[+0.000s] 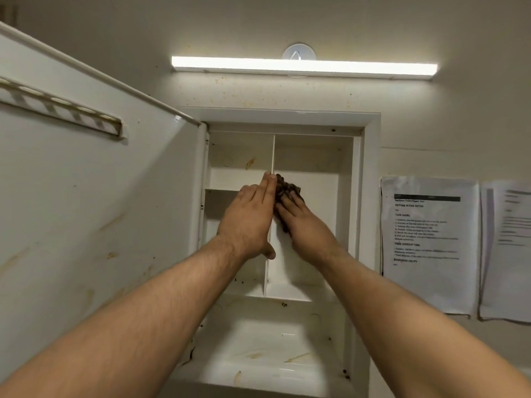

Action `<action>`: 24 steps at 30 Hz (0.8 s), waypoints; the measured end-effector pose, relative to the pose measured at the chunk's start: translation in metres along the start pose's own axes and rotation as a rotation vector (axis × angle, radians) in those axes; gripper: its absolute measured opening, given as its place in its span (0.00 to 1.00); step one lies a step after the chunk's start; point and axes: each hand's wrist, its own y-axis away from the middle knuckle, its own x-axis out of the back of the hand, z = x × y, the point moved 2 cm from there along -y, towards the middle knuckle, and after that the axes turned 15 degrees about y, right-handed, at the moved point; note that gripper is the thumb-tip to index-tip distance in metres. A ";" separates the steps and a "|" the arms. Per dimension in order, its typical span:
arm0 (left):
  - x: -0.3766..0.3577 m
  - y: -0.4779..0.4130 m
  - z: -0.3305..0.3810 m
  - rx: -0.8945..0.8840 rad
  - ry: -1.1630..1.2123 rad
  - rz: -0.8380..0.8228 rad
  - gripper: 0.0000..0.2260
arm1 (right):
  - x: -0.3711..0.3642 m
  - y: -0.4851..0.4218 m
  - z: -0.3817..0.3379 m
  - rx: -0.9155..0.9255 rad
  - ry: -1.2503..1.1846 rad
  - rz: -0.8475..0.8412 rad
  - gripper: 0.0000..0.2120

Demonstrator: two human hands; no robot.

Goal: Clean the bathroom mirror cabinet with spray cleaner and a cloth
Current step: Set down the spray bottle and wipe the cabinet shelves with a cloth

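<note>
Cabinet (370,196) open on the wall, both hands working at its upright divider (273,152).

Its door (94,196) is swung wide to the left edge, which leaves the shelves free to reach; rusty streaks and dark specks show on the door, the back wall and the bottom shelf (270,354). The left hand (249,218) lies flat with fingers straight and together against the divider's left face, likely to brace the thin panel. The right hand (304,222) presses a dark cloth (287,189) flat against the divider's right face, fingers spread over it, so the panel is squeezed between the two palms and cannot flex while rubbed. No spray bottle is in view. Judging by the marks remaining, much wiping is left. Papers (428,242) hang by the cabinet's right edge.
</note>
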 end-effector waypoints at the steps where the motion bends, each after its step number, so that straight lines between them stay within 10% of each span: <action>1: 0.000 0.000 0.000 -0.001 -0.008 -0.002 0.71 | 0.005 0.000 0.013 -0.131 -0.033 0.060 0.29; 4: 0.000 0.000 0.003 0.006 -0.013 -0.006 0.71 | 0.012 -0.006 -0.001 -0.525 0.056 0.135 0.26; 9: 0.005 0.001 0.003 0.003 -0.005 -0.020 0.71 | 0.007 -0.002 -0.033 -0.074 0.244 -0.051 0.25; 14: 0.001 0.004 0.006 0.023 -0.057 -0.036 0.71 | 0.024 -0.007 -0.011 -0.433 0.310 -0.059 0.25; 20: -0.026 0.030 0.017 0.070 -0.191 -0.112 0.67 | 0.013 0.022 -0.023 0.219 0.437 -0.263 0.21; 24: -0.037 0.045 0.016 0.067 -0.260 -0.166 0.70 | 0.026 0.012 -0.002 -0.086 0.695 -0.085 0.16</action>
